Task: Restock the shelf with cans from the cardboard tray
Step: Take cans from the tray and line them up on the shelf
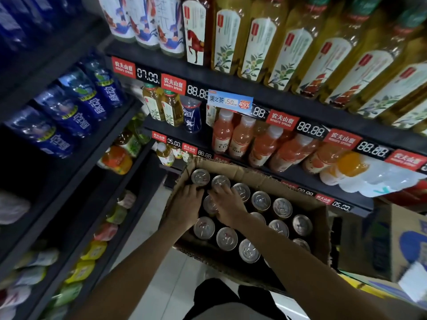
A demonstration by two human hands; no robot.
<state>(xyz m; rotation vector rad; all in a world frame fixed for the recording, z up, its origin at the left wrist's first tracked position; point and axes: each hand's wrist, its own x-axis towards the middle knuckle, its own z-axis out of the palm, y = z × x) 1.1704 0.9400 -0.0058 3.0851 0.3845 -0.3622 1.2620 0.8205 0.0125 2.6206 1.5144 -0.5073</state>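
Observation:
A brown cardboard tray stands low in front of the shelves, filled with several dark cans with silver tops. Both my hands reach down into its far left corner. My left hand lies over the cans by the left wall, fingers curled down around a can that it hides. My right hand covers the cans beside it, its fingers wrapped over the top of a can in the back row. Whether either can is lifted cannot be told.
Black shelves run along the right with yellow tea bottles above and orange juice bottles below. A second shelf unit on the left holds blue water bottles. More cardboard boxes stand at right. Pale floor lies between.

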